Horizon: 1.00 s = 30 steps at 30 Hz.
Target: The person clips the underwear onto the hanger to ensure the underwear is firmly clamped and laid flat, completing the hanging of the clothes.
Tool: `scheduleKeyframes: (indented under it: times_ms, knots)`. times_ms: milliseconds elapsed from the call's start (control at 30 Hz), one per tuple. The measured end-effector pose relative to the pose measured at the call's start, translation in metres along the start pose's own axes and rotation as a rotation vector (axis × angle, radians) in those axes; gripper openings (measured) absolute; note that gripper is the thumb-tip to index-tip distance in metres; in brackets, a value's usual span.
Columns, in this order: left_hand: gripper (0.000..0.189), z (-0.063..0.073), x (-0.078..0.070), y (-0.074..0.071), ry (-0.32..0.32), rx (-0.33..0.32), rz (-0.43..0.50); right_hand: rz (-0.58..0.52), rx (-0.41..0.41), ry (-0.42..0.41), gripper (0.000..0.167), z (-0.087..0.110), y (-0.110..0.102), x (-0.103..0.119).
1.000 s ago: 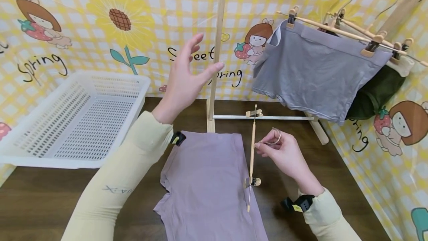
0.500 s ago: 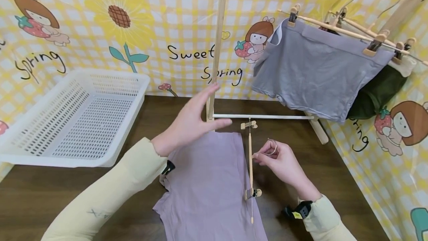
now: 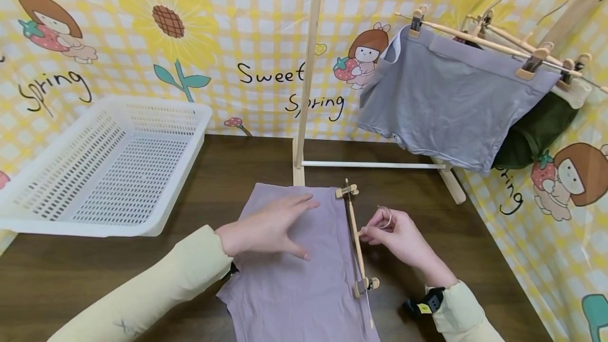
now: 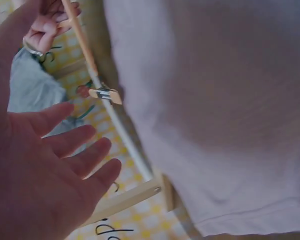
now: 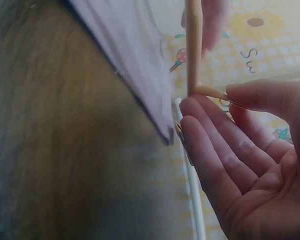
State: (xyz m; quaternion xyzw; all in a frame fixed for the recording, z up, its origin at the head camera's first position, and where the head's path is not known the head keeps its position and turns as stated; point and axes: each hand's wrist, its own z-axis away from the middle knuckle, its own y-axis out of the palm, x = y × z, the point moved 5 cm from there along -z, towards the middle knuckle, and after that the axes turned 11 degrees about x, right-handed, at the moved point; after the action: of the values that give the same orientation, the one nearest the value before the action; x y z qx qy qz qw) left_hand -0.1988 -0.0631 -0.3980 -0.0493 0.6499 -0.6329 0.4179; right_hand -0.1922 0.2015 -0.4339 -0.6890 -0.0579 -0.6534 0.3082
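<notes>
Mauve shorts (image 3: 294, 300) lie flat on the dark wooden table, their waistband edge toward the right. My left hand (image 3: 271, 226) is over them with its fingers spread and thumb apart; whether it touches the fabric I cannot tell. With thumb and fingers my right hand (image 3: 401, 236) pinches the metal hook of a wooden clip hanger (image 3: 357, 239) where it meets the bar. The hanger stands along the waistband edge, its two clips near the corners. In the right wrist view the pinched hook base meets the hanger bar (image 5: 193, 45). No fabric is visibly clamped in the clips.
A white perforated basket (image 3: 157, 228) stands at the left, with nothing in it. Behind, a wooden rack (image 3: 309, 67) with a white rail carries grey shorts (image 3: 442, 99) and a dark green garment (image 3: 532, 136) on clip hangers. A patterned cloth covers the walls.
My left hand has come down from above the table to over the mauve shorts. My right hand has brought the hanger slightly nearer and left, against the waistband edge, and its tilt has changed.
</notes>
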Motion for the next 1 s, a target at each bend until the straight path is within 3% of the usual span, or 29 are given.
scheduleKeyframes:
  times_ms: [200,400,533,767,1000]
  knots:
    - [0.104,0.004,0.007,0.023,-0.008,0.046,-0.073,0.008,0.044,0.062,0.013,0.002,-0.003,-0.013]
    - [0.102,0.004,0.012,0.038,-0.015,0.077,-0.106,0.100,0.012,0.190,0.024,0.007,-0.014,-0.022]
    - [0.102,0.004,0.012,0.041,-0.030,0.096,-0.101,0.171,-0.025,0.265,0.029,0.011,-0.022,-0.027]
    - [0.099,0.003,0.013,0.042,-0.053,0.114,-0.071,0.274,-0.030,0.297,0.033,0.016,-0.032,-0.030]
    - [0.098,0.003,0.013,0.043,-0.062,0.119,-0.080,0.491,-0.073,0.351,0.046,0.016,-0.037,-0.028]
